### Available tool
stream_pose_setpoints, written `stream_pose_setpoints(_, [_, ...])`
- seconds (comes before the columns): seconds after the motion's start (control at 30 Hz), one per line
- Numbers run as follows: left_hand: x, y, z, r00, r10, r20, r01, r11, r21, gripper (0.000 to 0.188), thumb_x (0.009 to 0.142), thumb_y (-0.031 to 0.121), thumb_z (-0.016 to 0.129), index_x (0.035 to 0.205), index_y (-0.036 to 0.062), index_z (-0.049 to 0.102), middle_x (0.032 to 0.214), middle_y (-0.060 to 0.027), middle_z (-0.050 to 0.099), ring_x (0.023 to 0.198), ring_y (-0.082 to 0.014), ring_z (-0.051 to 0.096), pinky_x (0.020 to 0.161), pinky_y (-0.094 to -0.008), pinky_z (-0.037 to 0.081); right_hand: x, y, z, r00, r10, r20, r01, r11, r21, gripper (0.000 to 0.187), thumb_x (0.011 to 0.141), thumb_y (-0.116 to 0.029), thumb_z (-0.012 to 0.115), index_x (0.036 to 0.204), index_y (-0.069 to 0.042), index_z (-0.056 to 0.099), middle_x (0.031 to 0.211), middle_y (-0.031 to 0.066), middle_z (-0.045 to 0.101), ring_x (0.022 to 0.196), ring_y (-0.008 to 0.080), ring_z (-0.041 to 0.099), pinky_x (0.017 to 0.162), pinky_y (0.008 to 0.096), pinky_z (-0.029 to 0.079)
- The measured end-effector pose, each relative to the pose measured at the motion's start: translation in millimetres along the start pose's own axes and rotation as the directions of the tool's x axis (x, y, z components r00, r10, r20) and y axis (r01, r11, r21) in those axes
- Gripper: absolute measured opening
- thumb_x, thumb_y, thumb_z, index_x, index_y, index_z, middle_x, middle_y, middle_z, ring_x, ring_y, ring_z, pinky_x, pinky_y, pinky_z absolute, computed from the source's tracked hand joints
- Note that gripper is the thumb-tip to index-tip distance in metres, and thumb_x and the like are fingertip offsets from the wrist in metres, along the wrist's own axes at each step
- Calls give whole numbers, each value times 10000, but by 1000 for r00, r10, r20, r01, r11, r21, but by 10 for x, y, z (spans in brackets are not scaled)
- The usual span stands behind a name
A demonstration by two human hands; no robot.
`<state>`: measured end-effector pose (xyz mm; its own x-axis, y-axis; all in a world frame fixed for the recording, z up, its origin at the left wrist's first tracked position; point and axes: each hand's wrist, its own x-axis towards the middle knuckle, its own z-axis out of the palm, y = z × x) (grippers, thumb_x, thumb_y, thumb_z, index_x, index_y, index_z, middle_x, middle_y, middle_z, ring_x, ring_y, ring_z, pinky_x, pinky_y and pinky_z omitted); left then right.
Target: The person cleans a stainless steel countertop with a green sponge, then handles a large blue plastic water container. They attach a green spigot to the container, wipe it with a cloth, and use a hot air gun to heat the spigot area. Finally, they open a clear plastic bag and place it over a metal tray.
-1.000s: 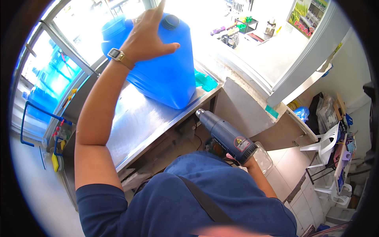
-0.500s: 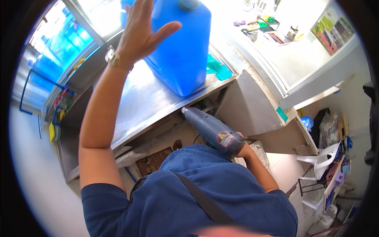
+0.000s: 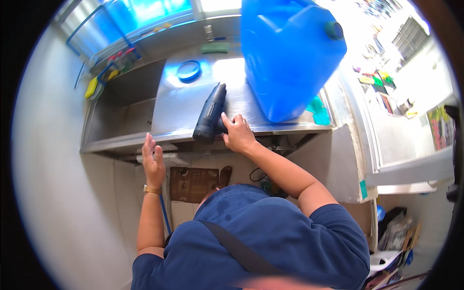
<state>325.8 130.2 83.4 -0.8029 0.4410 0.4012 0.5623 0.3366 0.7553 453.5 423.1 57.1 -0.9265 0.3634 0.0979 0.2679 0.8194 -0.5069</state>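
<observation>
A dark heat gun points its nozzle toward the back over the steel counter, its rear end at the front edge. At its short handle is my right hand, thumb and index finger around the handle's end. My left hand is raised empty in front of the counter, fingers stretched out. A large blue jerrycan with a dark cap stands on the counter, right of the heat gun. Behind the gun lies a round blue lid.
The steel counter has a sink basin at its left. A green scouring pad lies at the back, and a teal piece beside the jerrycan. A yellow sponge hangs by the left wall. A brown mat lies below.
My right hand brought the heat gun from beside my body up and left to the counter. My left hand came down from in front of the jerrycan. The view turned left.
</observation>
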Motion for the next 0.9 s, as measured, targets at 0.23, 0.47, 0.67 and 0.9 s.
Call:
stream_pose_setpoints(0.23, [-1065, -258, -227, 965, -262, 13, 261, 964, 46, 667, 1001, 393, 586, 1502, 9, 371, 1429, -215, 476, 1271, -323, 524, 1090, -409, 400, 647, -310, 445, 990, 142, -14, -142, 973, -181, 759, 871, -283, 698, 1516, -79, 352, 1233, 273, 474, 1143, 418, 538, 964, 479, 478])
stream_pose_setpoints(0.47, [-1084, -1212, -163, 851, -507, 139, 505, 862, 51, 720, 928, 375, 691, 1468, -7, 407, 1354, -239, 552, 1205, -337, 578, 1009, -410, 467, 712, -338, 279, 964, 206, 168, -196, 978, -76, 940, 855, -385, 730, 1572, -73, 209, 1337, 289, 426, 1186, 452, 550, 1023, 469, 472])
stream_pose_setpoints(0.67, [-694, -2444, -214, 626, -680, 381, 649, 725, 229, 646, 925, 449, 660, 1344, -32, 559, 1251, -228, 653, 1188, -325, 614, 1007, -388, 464, 576, -315, 258, 995, 82, 62, -80, 996, -29, 949, 821, -442, 780, 1563, -119, 283, 1263, 316, 490, 1155, 461, 563, 1017, 459, 468])
stream_pose_setpoints(0.9, [-208, -4005, -294, 533, -402, 745, -190, 801, 568, 316, 982, 230, 499, 1086, 31, 721, 1164, -190, 694, 1141, -359, 627, 949, -439, 495, 289, -1246, 370, 847, -103, -522, 120, 993, -1, 418, 851, -133, 745, 1248, -42, 652, 1250, 211, 603, 1149, 353, 589, 993, 414, 472])
